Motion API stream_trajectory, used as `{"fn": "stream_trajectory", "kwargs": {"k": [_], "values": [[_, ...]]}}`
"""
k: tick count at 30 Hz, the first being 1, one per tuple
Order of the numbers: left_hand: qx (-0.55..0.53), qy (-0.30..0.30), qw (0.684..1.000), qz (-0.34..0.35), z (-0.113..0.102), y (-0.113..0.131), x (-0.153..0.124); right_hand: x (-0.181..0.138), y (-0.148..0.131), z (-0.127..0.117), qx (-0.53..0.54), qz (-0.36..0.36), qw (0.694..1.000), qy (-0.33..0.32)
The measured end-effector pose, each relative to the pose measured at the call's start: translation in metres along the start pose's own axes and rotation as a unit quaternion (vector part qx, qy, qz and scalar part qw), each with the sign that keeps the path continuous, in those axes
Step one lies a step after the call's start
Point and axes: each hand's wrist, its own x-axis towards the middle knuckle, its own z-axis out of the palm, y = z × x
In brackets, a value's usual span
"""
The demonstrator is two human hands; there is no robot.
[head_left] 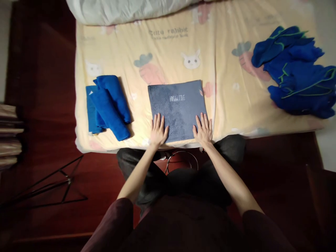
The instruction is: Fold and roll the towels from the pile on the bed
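Observation:
A grey-blue mat (178, 112) with upside-down "HAPPY LIFE" lettering lies flat on the bed near its front edge. My left hand (158, 131) rests palm down on the mat's near left corner, fingers stretched forward. On the near right corner lies my right hand (203, 129), also flat with its fingers spread. Several folded or rolled blue towels (110, 106) are stacked to the left of the mat. Far to the right is a crumpled heap of blue cloths (299, 73) with yellow-green edging.
The bed has a yellow sheet (168, 52) printed with rabbits and carrots. A pale quilt (126, 10) lies along the far edge. Black stand legs (65, 182) are on the dark red floor at the left. A thin cable loop (182, 154) shows between my knees.

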Motion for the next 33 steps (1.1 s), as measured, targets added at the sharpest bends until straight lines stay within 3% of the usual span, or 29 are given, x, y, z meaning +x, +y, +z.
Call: {"fn": "stream_trajectory", "kwargs": {"k": [5, 9, 13, 15, 17, 21, 24, 28, 33], "values": [[-0.029, 0.035, 0.997, -0.067, 0.013, 0.017, -0.108, 0.003, 0.001, 0.004, 0.034, -0.005, 0.999, 0.039], [-0.127, 0.03, 0.987, -0.088, 0.013, 0.01, -0.156, 0.0, 0.011, -0.003, 0.15, -0.015, 0.987, 0.063], [-0.249, -0.016, 0.957, -0.15, 0.014, 0.003, -0.185, -0.036, 0.037, -0.024, 0.257, -0.006, 0.966, 0.007], [-0.312, -0.048, 0.929, -0.193, 0.015, 0.004, -0.19, -0.061, 0.052, -0.033, 0.321, 0.015, 0.947, -0.001], [-0.36, -0.055, 0.905, -0.222, 0.016, 0.007, -0.188, -0.081, 0.06, -0.037, 0.412, 0.067, 0.909, 0.019], [-0.4, -0.003, 0.883, -0.246, 0.013, 0.013, -0.171, -0.087, 0.059, -0.034, 0.51, 0.177, 0.838, 0.075], [-0.403, 0.012, 0.882, -0.244, 0.004, 0.01, -0.154, -0.075, 0.052, -0.028, 0.515, 0.224, 0.824, 0.075], [-0.403, -0.01, 0.882, -0.245, -0.012, 0.003, -0.134, -0.065, 0.047, -0.025, 0.539, 0.245, 0.806, 0.015], [-0.478, -0.019, 0.827, -0.295, -0.018, 0.005, -0.116, -0.065, 0.047, -0.026, 0.582, 0.237, 0.778, 0.003]]}}
